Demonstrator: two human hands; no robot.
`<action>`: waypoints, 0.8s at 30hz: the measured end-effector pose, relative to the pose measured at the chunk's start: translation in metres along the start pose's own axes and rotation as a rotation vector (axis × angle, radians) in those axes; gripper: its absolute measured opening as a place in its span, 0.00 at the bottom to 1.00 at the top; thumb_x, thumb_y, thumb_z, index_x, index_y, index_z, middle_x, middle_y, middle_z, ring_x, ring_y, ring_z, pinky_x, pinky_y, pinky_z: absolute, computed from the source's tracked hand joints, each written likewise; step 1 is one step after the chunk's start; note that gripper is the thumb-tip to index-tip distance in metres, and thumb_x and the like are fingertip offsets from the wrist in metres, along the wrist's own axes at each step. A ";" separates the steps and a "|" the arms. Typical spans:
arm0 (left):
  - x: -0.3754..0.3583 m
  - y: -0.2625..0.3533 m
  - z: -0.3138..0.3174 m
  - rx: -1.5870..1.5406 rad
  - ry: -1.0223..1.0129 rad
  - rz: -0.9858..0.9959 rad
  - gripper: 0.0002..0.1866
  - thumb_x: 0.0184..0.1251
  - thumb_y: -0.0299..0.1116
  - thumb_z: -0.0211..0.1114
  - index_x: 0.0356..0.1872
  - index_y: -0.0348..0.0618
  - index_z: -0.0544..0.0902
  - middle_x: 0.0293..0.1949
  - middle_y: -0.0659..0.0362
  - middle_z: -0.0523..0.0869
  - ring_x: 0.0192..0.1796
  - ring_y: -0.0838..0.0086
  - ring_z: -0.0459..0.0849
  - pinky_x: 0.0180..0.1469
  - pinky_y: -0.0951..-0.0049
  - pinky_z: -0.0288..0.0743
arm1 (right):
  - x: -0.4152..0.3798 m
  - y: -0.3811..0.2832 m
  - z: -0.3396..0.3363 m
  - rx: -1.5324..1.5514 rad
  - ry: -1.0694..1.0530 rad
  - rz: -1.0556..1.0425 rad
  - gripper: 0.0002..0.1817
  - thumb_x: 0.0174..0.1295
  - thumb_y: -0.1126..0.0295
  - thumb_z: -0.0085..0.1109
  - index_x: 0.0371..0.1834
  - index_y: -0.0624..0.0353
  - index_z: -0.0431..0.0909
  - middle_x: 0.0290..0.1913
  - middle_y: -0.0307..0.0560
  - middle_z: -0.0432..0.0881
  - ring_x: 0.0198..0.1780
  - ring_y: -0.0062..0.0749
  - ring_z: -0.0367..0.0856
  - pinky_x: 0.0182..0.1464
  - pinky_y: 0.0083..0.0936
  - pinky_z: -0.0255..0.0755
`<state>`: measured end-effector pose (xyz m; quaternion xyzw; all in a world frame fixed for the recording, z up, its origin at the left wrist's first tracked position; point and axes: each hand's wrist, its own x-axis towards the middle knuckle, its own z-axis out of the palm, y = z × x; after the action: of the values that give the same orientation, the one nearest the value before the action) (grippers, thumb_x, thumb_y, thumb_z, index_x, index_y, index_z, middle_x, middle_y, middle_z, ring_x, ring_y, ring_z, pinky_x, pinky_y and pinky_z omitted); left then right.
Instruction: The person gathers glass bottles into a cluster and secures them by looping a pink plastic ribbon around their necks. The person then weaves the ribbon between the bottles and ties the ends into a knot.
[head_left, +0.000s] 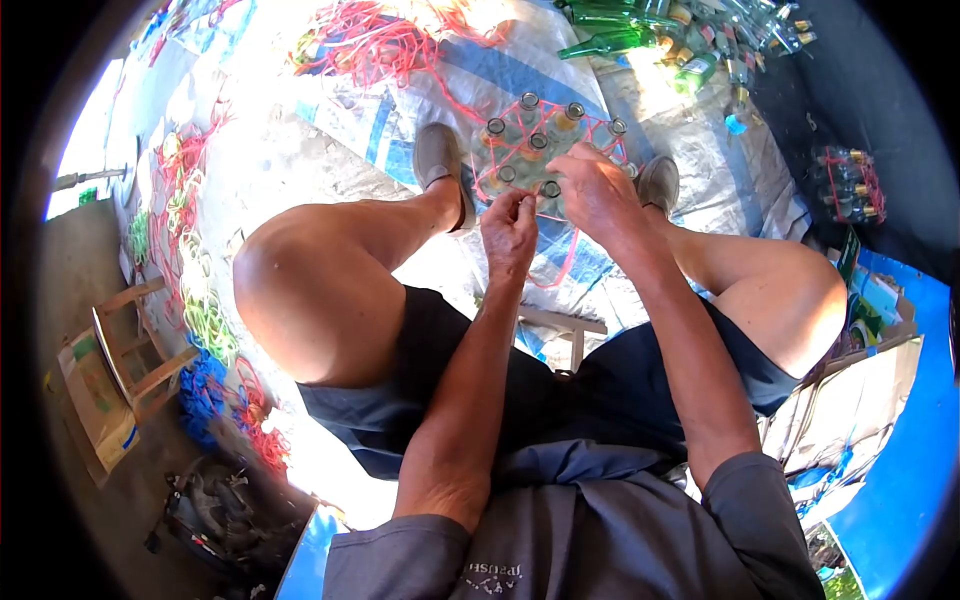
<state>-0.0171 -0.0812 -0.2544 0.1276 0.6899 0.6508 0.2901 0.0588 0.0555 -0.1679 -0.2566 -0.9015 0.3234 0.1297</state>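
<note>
Several clear glass bottles (538,141) stand upright in a cluster between my feet, with pink-red cord (515,155) running around and between their necks. My left hand (510,235) is at the near edge of the cluster, thumb and fingers pinched together; what they hold is too small to make out. Over the near right side of the bottles is my right hand (598,195), its fingers bent and pressed together near the cord. A loose length of the cord (570,262) hangs down between my hands onto the tarp.
A tarp (700,125) covers the ground. Red cord (375,45) is piled ahead. Green bottles (610,42) lie at the back right, and a tied bottle bundle (850,185) sits farther right. Coloured cords (205,300) and a wooden frame (150,350) are at left.
</note>
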 end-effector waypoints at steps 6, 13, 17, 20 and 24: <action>0.006 -0.008 -0.003 0.048 0.018 -0.003 0.07 0.73 0.28 0.68 0.39 0.33 0.88 0.25 0.66 0.83 0.29 0.85 0.77 0.32 0.77 0.70 | 0.019 -0.017 0.002 -0.178 -0.124 0.020 0.08 0.63 0.73 0.60 0.41 0.56 0.87 0.43 0.52 0.85 0.51 0.54 0.86 0.53 0.47 0.80; 0.014 -0.021 -0.007 0.208 0.102 0.014 0.11 0.70 0.35 0.72 0.38 0.35 0.89 0.24 0.56 0.86 0.27 0.76 0.81 0.34 0.68 0.75 | 0.035 -0.013 0.022 -0.311 -0.445 0.055 0.13 0.68 0.64 0.56 0.48 0.51 0.89 0.51 0.51 0.86 0.59 0.52 0.83 0.61 0.47 0.78; 0.020 -0.027 -0.005 0.217 0.134 -0.047 0.11 0.69 0.37 0.72 0.38 0.38 0.90 0.25 0.52 0.88 0.27 0.72 0.83 0.35 0.66 0.75 | 0.039 -0.009 0.025 -0.273 -0.469 0.063 0.17 0.65 0.66 0.53 0.51 0.48 0.90 0.52 0.52 0.87 0.59 0.52 0.84 0.62 0.46 0.77; 0.026 -0.033 -0.006 0.276 0.139 -0.094 0.14 0.68 0.41 0.74 0.37 0.38 0.91 0.26 0.50 0.89 0.27 0.68 0.85 0.35 0.64 0.76 | 0.050 0.006 0.028 -0.150 -0.622 0.137 0.20 0.65 0.64 0.52 0.54 0.43 0.90 0.60 0.52 0.86 0.64 0.55 0.81 0.69 0.46 0.73; 0.026 -0.010 -0.004 0.390 0.174 -0.100 0.17 0.69 0.40 0.74 0.36 0.31 0.90 0.20 0.57 0.85 0.27 0.80 0.79 0.33 0.70 0.73 | 0.060 0.013 0.029 -0.067 -0.735 0.164 0.20 0.65 0.61 0.50 0.53 0.42 0.90 0.60 0.54 0.87 0.63 0.59 0.82 0.70 0.46 0.74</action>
<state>-0.0380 -0.0716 -0.2699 0.0901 0.8308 0.4983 0.2312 0.0020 0.0814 -0.1945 -0.1987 -0.8745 0.3735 -0.2373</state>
